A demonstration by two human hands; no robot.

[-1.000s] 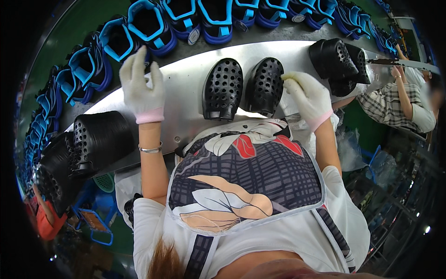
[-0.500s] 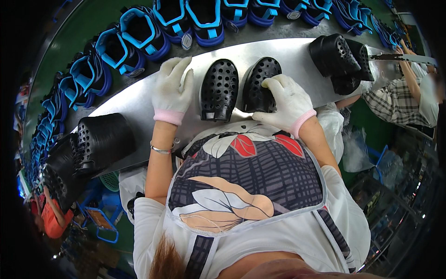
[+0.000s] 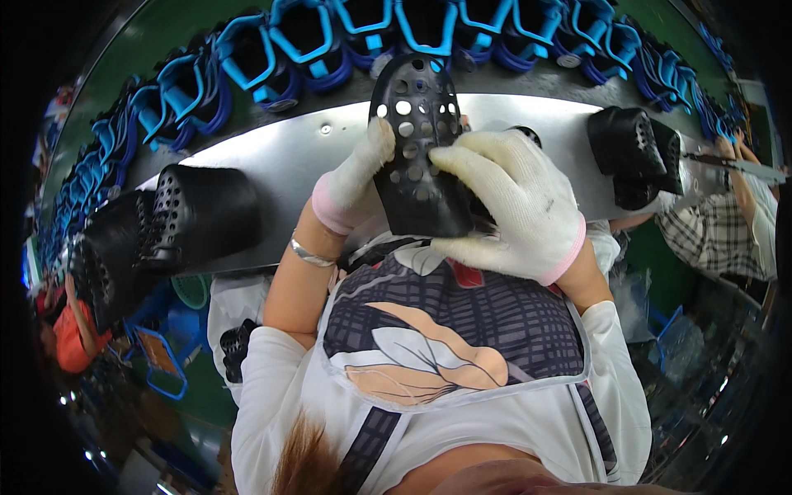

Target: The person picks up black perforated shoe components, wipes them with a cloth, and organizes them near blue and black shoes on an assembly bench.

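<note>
A: What do your hands have right now?

B: You hold a black perforated foam clog (image 3: 421,157) lifted off the curved steel workbench (image 3: 272,161), toe pointing to twelve o'clock. Your left hand (image 3: 353,186), in a white knit glove with a pink cuff, braces the clog's edge at nine o'clock, fingers closed against it. Your right hand (image 3: 516,206), gloved the same, wraps over the clog from three o'clock, fingers curled across the holed upper.

A: And how far along does the work look?

B: As a judgement: one clog of the pair is up in your grip for handling, and its mate (image 3: 521,132) sits mostly hidden behind your right hand, so it seems untouched for now. A stack of black clogs (image 3: 157,239) waits at nine o'clock, another stack (image 3: 635,157) at two o'clock, so plenty looks left. A row of blue-rimmed moulds (image 3: 346,41) runs along the far side at twelve o'clock.

A: What differs from half a second ago?

B: Then both clogs lay flat on the bench side by side, your left palm resting beside the left one and your right hand on the right one. Now one is raised and tilted toward you, with both hands gathered on it.
</note>
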